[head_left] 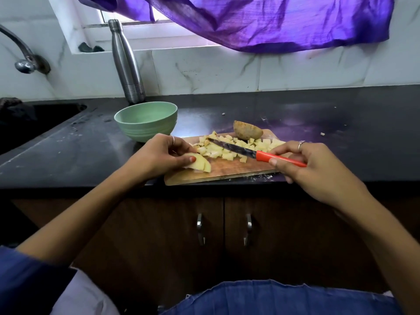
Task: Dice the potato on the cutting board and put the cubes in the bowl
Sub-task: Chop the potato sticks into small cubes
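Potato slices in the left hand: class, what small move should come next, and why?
Probably lay the potato slices flat on the cutting board and cut them crosswise. The left hand holds them at the board's left end, uncut into cubes; the right hand holds the knife over the cubes; the bowl looks empty.

The left hand covers the near end of the potato piece it pinches, and its fingers hide the board's left corner. The knife handle's end vanishes inside the right hand. Left of the board, the sink and tap are cut off by the frame edge.
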A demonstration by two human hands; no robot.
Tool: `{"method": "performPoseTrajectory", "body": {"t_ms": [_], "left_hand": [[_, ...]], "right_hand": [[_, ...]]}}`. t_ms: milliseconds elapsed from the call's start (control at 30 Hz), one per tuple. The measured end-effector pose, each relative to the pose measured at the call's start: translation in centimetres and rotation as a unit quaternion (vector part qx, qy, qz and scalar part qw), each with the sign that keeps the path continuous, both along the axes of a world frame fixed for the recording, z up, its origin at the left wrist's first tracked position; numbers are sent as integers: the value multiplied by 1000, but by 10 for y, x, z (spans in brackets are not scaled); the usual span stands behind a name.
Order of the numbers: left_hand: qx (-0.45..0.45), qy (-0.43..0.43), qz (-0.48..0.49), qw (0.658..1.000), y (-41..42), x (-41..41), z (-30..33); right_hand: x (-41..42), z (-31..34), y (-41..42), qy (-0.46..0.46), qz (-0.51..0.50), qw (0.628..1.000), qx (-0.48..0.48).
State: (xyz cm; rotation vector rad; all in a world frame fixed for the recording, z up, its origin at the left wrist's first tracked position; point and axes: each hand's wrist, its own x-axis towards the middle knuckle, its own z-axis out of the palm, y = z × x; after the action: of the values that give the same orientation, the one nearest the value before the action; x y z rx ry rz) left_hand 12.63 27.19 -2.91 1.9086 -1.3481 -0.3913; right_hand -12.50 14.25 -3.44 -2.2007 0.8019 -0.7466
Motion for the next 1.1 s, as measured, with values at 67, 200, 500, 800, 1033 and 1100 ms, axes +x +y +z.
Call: {"method": "performPoseTrajectory", "body": {"t_ms": [67,200,500,800,1033,1100], "left_hand": [[7,5,4,1000,-1,0,1],[17,-36,39,998,-3,-3,2],[-26,-134,124,983,-4,-23,-3],[-26,-130,114,985,-3,-30,-9],[-18,-122,96,988,-3,-32,-11],[-15,-142,93,985,-1,-32,-10]], "right_hand": [[3,-1,3,-16,-6,1000,-1],[4,-3,6,-28,-13,999,11],[9,-3,17,3,49,998,49],[8,-6,29,112,90,988,55],[12,-11,28,101,23,995,5],[11,-11,29,84,20,996,8]]}}
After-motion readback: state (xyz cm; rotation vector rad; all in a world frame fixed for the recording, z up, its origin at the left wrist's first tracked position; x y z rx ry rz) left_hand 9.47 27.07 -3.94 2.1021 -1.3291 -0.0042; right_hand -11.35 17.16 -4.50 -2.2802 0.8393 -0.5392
